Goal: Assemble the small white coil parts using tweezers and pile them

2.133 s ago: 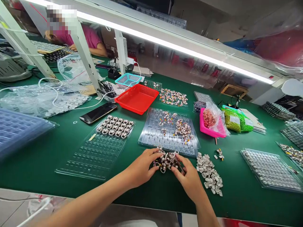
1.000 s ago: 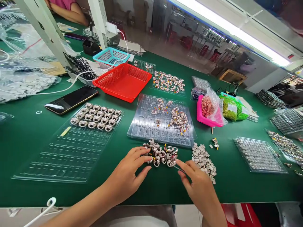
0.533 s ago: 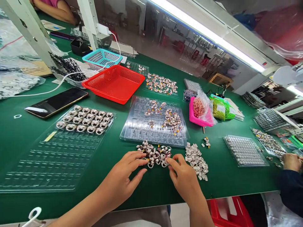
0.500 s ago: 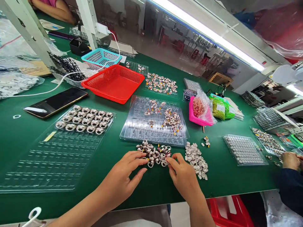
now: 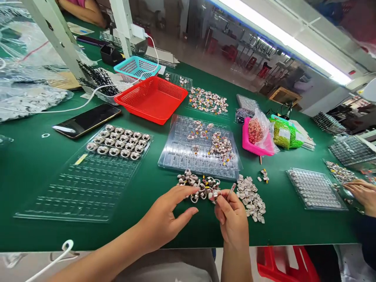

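My left hand (image 5: 167,217) rests on the green table with fingers spread, its fingertips touching a heap of small wound coil parts (image 5: 198,183). My right hand (image 5: 232,217) is closed, pinching a thin tool (image 5: 230,191) and one coil part (image 5: 215,194) lifted at the heap's right edge. A pile of small grey caps (image 5: 252,197) lies just right of that hand. A clear blister tray (image 5: 96,172) to the left holds rows of finished coils (image 5: 119,141) at its far end. Another clear tray (image 5: 176,156) beyond the heap carries loose coils.
A phone (image 5: 87,120), red basket (image 5: 151,98) and teal basket (image 5: 136,66) lie farther back left. A pink tray (image 5: 258,147) with bagged parts and green bags (image 5: 286,137) stand right. Another person's hand (image 5: 362,192) works at a tray (image 5: 315,188) on the right.
My right hand has lifted from the heap and turned upright, now pinching a coil part with the tool. The left hand stays on the heap. The view shifted slightly.
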`<state>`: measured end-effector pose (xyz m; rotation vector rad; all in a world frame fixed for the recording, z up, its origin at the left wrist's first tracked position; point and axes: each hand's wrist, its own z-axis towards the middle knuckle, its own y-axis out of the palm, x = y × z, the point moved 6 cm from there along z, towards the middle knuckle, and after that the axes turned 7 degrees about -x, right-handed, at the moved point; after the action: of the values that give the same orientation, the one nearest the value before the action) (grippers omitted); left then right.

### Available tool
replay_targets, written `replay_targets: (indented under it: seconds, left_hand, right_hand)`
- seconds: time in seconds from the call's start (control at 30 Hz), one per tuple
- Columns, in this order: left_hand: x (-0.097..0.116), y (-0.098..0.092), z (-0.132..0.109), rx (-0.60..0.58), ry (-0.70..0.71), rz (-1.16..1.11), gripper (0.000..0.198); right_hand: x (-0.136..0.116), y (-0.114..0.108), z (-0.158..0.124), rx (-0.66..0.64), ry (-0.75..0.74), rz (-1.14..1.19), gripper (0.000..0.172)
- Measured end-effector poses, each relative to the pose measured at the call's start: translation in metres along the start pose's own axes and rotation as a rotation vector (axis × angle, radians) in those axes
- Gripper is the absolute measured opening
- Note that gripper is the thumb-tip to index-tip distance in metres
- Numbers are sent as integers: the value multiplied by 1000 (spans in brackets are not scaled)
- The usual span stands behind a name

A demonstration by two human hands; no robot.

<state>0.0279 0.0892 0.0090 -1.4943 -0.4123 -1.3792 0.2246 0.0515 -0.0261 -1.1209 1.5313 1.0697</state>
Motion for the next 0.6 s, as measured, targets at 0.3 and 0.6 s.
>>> replay_targets:
  seconds: [0.3, 0.6]
  left_hand:
    - [-4, -6, -7, 31, -101, -245, 16]
    - [-13, -2, -8, -131, -310, -558, 23]
  right_hand:
    - [19, 47, -25, -41, 5, 56, 32]
    - [-32, 58, -34, -420, -606, -610, 42]
